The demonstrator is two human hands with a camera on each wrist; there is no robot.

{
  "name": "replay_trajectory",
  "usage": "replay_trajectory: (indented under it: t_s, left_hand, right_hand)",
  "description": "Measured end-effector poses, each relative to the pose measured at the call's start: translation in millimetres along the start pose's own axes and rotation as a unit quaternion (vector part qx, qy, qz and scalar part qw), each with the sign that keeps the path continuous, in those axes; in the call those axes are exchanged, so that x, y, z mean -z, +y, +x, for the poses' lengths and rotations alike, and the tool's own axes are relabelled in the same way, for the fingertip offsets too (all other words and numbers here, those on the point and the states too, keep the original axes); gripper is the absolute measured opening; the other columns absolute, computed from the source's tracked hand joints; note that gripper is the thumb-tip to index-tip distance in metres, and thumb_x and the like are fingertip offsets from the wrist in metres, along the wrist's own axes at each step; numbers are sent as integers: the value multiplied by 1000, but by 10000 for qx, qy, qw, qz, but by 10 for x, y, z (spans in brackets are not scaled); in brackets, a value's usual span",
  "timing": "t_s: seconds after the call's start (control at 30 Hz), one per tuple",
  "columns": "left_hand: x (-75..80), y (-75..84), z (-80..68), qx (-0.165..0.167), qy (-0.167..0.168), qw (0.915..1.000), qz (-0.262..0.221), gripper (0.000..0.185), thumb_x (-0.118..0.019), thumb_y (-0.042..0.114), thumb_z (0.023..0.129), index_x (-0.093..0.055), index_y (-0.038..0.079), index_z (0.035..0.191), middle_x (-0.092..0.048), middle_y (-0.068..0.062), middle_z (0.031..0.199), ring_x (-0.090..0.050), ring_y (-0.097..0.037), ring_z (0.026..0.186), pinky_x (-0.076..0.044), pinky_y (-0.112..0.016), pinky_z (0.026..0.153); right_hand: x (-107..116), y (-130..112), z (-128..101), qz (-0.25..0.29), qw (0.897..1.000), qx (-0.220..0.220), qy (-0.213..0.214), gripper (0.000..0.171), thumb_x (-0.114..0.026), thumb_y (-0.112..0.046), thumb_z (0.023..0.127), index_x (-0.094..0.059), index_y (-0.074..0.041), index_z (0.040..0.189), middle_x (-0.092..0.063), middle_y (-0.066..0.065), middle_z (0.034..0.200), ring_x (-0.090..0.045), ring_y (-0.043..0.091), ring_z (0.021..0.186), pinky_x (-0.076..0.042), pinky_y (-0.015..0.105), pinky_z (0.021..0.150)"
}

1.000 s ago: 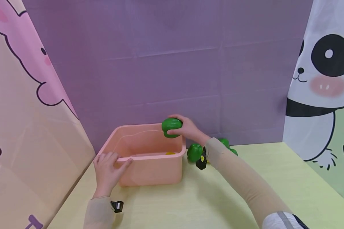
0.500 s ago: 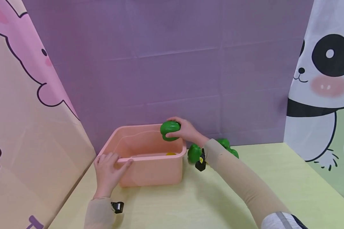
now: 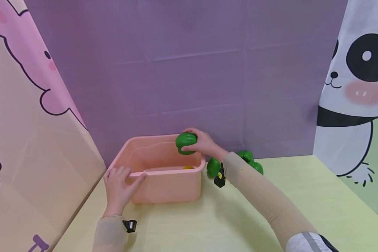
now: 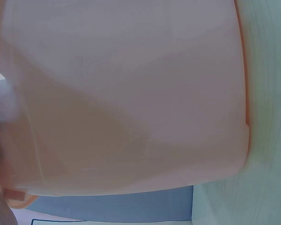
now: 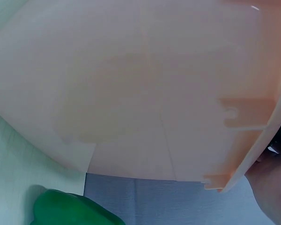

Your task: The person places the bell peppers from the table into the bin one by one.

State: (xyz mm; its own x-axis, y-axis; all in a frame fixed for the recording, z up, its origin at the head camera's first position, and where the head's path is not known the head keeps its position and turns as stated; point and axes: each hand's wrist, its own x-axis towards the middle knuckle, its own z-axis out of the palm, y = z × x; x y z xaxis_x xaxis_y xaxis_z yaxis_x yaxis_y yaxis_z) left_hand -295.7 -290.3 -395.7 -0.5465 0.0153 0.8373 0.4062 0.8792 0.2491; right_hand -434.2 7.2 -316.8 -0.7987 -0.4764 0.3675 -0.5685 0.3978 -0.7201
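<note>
Pink bin point(image 3: 167, 189) sits on pale table point(image 3: 189, 227). R hand point(image 3: 204, 144) grips a green pepper point(image 3: 186, 140), thumb on the near side, fingers round the far side; pepper's up by bin's far R corner, can't tell if it touches the rim. L hand point(image 3: 118, 185) grips bin's near L corner, fingers over the rim, thumb along the front edge. Inside bin, toward R end: yellow thing point(image 3: 188, 167), mostly hidden by front wall, ID unclear. Just R of bin: 2nd green pepper point(image 3: 212, 168), partly behind R wrist. Further R of bin, past the forearm: more green pcs point(image 3: 246, 156), partly covered by R sleeve point(image 3: 258, 196). L wrist cam: mostly bin's outer wall. R wrist cam: bin's outer wall too, w/ a green pepper near it. Behind bin: purple cloth point(image 3: 176, 87). Well R of bin: panda print point(image 3: 359, 92). L of bin: pink animal print point(image 3: 28, 59).
</note>
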Motion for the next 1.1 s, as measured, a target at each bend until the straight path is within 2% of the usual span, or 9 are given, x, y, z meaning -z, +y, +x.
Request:
replay_trajectory:
  t_s: [0.53,0.87,1.1]
  left_hand:
    - [30,2,-15,70,-74,9999,31,38,-77,43,74,-56,12,75,-54,-1,74,-41,-24,75,-22,-58,94]
    - [9,-2,-7,73,-58,9999,41,37,-79,41,73,-55,13,74,-54,-1,74,-42,-24,75,-22,-56,93]
    - [-9,1,-11,45,-19,10000,43,36,-79,40,73,-54,13,74,-54,0,73,-41,-23,75,-23,-56,92]
  right_hand:
    - [-32,-57,-36,-151,9998,-21,-91,64,-85,-27,72,-55,-19,128,-61,5,118,-58,23,99,-49,38,85]
    - [-46,-12,-22,35,9999,-92,-26,65,-86,-26,72,-55,-18,128,-61,7,119,-58,25,102,-49,40,86]
    - [-56,23,-19,-36,9999,-81,-129,65,-86,-28,72,-55,-19,128,-60,4,119,-58,23,100,-49,39,85]
